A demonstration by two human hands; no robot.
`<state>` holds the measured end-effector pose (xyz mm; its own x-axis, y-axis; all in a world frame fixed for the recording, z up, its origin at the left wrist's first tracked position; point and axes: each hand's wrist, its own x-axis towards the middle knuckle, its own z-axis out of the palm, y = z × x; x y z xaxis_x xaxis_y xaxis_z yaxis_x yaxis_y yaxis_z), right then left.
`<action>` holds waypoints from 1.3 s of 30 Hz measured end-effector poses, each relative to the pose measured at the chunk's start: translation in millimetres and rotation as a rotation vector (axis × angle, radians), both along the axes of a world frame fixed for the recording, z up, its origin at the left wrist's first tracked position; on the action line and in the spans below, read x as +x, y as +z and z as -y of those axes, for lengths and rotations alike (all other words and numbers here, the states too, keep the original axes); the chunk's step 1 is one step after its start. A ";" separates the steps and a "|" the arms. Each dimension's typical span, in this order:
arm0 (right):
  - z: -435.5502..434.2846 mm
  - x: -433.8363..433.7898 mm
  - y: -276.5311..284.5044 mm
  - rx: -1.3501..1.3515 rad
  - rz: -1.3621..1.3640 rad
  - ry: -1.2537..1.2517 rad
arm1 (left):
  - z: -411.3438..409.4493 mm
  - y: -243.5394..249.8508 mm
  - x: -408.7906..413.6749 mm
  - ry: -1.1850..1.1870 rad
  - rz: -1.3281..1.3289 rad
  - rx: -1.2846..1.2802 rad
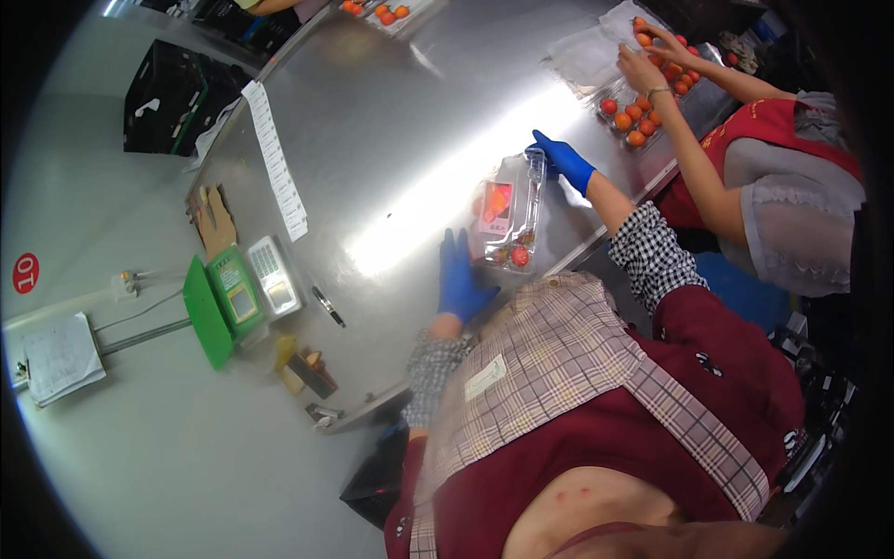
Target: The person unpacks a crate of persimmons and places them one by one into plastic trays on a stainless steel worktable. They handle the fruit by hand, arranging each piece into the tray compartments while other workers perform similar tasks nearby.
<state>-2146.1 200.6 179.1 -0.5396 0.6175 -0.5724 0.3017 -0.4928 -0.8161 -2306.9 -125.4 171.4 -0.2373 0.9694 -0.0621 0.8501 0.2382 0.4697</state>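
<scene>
A clear plastic clamshell box with a pink label rests on the steel table. Red and orange tomatoes show through its lid, one red tomato at the near corner. My right hand, in a blue glove, holds the far right end of the box, and the box hides some of its fingers. Left of the box, my left hand is spread over the table in a blue glove, fingers apart and nothing in it. Whether its thumb touches the box is hard to tell.
At right, another person's hands handle tomatoes in open clear trays. A white label strip, a marker pen, a digital scale and a green device lie leftward. Black crates stand beyond the steel table's edge.
</scene>
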 end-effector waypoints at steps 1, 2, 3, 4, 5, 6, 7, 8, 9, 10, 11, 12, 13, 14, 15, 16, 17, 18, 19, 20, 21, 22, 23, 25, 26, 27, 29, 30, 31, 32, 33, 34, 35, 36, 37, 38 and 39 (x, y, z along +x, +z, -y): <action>-0.7 4.7 12.8 0.044 0.009 -0.010 | -6.3 2.6 1.6 0.044 0.058 0.029; 1.4 7.4 24.9 0.088 0.018 -0.018 | -15.4 3.9 7.6 0.091 0.114 0.062; -0.2 14.3 29.0 0.132 0.029 -0.034 | -23.9 7.7 14.4 0.144 0.252 0.138; -7.5 22.4 20.9 0.183 0.023 -0.013 | -30.6 11.9 20.3 0.198 0.390 0.214; -15.0 27.2 7.8 0.202 0.025 -0.015 | -32.8 18.1 21.6 0.311 0.644 0.185; -20.8 32.1 -10.9 0.219 0.027 -0.025 | -32.4 32.1 17.1 0.417 0.897 0.145; -23.0 35.6 -15.4 0.239 0.034 -0.026 | -30.2 21.1 10.7 0.521 1.120 0.212; -19.5 37.8 -22.2 0.226 0.053 -0.120 | -26.1 10.5 2.0 0.634 1.332 0.297; -20.5 40.8 -42.9 0.280 0.001 -0.194 | -23.9 -15.8 -6.5 0.734 1.509 0.497; -19.3 43.2 -54.2 0.522 -0.010 -0.254 | -30.0 -9.2 -10.3 0.971 1.705 0.523; -13.2 51.5 -65.7 0.765 -0.020 -0.312 | -28.8 -26.0 -9.0 1.058 1.795 0.527; -4.4 46.3 -60.5 0.859 0.040 -0.252 | -9.4 -72.0 -21.2 0.970 1.793 0.464; 5.9 38.6 -49.7 0.957 0.092 -0.197 | 0.1 -113.7 -40.3 0.879 1.778 0.410; 14.3 37.3 -33.8 0.931 0.080 -0.169 | -17.9 -125.0 -47.5 0.777 1.632 0.428; 28.3 37.9 -16.1 0.883 0.077 -0.129 | -20.8 -135.7 -40.0 0.703 1.484 0.431; 38.1 38.5 -0.8 0.889 0.157 -0.058 | -34.0 -119.6 -27.1 0.676 1.427 0.385; 43.1 40.3 -5.5 1.107 0.245 0.033 | -44.9 -97.4 -15.1 0.650 1.362 0.341; 46.3 35.3 -10.6 1.149 0.212 0.093 | -50.4 -74.8 -2.6 0.639 1.298 0.305; 58.7 29.7 -19.2 1.181 0.157 0.161 | -41.6 -72.9 -1.0 0.681 1.519 0.361; 69.5 21.5 -31.7 1.192 0.164 0.184 | -34.3 -80.4 -1.0 0.524 1.032 0.237; 75.4 15.4 -43.6 1.222 0.193 0.163 | -38.7 -80.3 -5.6 0.354 0.535 0.128; 83.0 21.0 -59.9 1.247 0.219 0.139 | -40.1 -73.9 -7.4 0.194 0.036 0.006; 68.9 18.0 -69.1 1.284 0.212 0.122 | -54.5 -69.3 2.4 0.261 -0.039 0.191; 43.0 2.2 -77.8 1.147 0.025 0.117 | -66.5 -82.1 12.8 1.094 1.721 0.384; 27.0 -8.9 -76.8 1.091 -0.011 0.147 | -68.3 -87.7 13.9 0.953 1.714 0.384; 6.5 -21.1 -73.5 1.035 -0.036 0.181 | -70.7 -91.4 11.7 0.814 1.706 0.378; -45.4 -34.9 -74.4 1.116 -0.072 0.157 | -86.2 -65.0 13.8 0.854 1.710 0.241; 40.0 -15.7 -132.7 1.129 0.050 0.052 | 9.0 -86.5 24.4 0.871 1.552 0.119; 29.1 -22.3 -124.5 1.243 0.113 0.024 | 16.7 -76.9 33.3 0.880 1.434 0.146; 32.1 -29.8 -115.4 1.366 0.199 0.011 | 35.6 -71.5 34.7 0.832 1.454 0.172; 37.6 -35.5 -101.6 1.486 0.281 -0.003 | 57.3 -68.0 37.1 0.790 1.470 0.195; 55.5 -45.6 -81.9 1.490 0.129 -0.015 | 83.5 -70.6 37.6 0.759 1.482 0.214; 84.7 -53.0 -68.8 1.477 -0.015 -0.033 | 114.7 -79.3 38.2 0.807 1.479 0.275; 119.1 -57.5 -60.1 1.343 -0.129 -0.009 | 146.7 -85.7 45.1 0.847 1.489 0.329; 175.1 -58.5 -32.9 1.234 -0.213 -0.007 | 194.5 -82.2 48.1 0.842 1.514 0.383; 227.6 -64.5 -31.0 1.330 -0.263 0.041 | 240.7 -89.4 49.6 0.888 1.485 0.412; 279.8 -70.4 -32.7 1.417 -0.313 0.090 | 291.3 -97.0 50.8 0.946 1.448 0.448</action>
